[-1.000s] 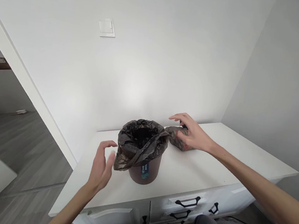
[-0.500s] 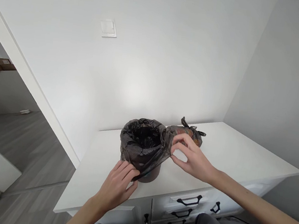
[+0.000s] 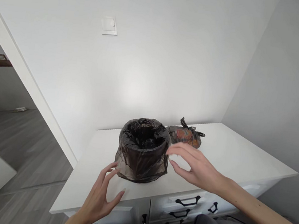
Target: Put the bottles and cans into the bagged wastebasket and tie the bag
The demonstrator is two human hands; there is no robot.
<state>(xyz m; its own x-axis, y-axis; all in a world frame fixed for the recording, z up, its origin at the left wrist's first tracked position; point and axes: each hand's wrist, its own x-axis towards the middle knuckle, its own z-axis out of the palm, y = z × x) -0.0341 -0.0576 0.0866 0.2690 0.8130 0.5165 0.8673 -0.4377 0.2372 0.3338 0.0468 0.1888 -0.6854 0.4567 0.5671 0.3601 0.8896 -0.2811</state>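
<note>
A round bin (image 3: 143,159) stands upright on the white cabinet top, seen dimly through the black plastic bag (image 3: 155,173) that lines it. The bag is folded outward over the rim and hangs down around the sides. My left hand (image 3: 104,190) is open, fingers spread, at the front left of the bag; its fingertips are close to the hanging edge. My right hand (image 3: 192,165) is open at the bag's right side, thumb apart from the fingers. Whether its fingertips touch the plastic I cannot tell.
A tied black bag (image 3: 185,135) with reddish and orange contents lies behind, to the right. The white cabinet top (image 3: 245,154) meets the wall, where a light switch (image 3: 109,26) is mounted. Drawers with black handles (image 3: 187,200) are below. A doorway opens on the left.
Both hands have let go of the bag's edge. The bag's front and right side have dropped down around the bin. My left hand has moved left and down.
</note>
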